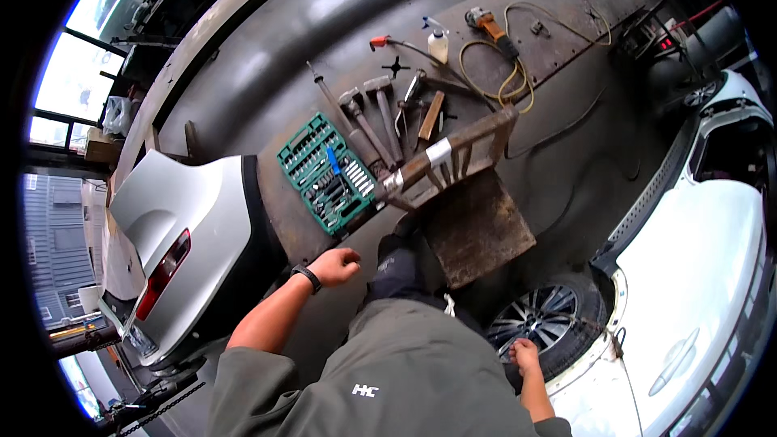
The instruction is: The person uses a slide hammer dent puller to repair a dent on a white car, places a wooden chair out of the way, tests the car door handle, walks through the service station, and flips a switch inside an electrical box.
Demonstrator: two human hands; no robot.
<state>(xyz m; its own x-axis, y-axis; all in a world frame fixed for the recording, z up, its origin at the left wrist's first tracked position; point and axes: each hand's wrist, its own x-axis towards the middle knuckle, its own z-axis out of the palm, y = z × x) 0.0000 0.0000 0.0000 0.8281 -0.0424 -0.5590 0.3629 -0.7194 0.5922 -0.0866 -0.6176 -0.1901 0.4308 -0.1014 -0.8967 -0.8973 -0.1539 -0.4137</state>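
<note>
My left hand point(336, 265) hangs loosely curled above the floor, holding nothing, with a black watch on the wrist. It is nearest the open green socket set case point(326, 173) that lies on the dark floor. My right hand point(524, 354) rests low at my side, by the black car wheel point(541, 321), fingers relaxed and empty. My knee and dark shoe point(395, 263) are between the hands.
A rusty metal stand point(465, 194) with a taped bar is ahead. Hammers and bars point(380, 113), an angle grinder with yellow cable point(494, 32) and a bottle point(438, 44) lie beyond. A detached silver bumper point(186, 243) is at left, a white car point(696, 275) at right.
</note>
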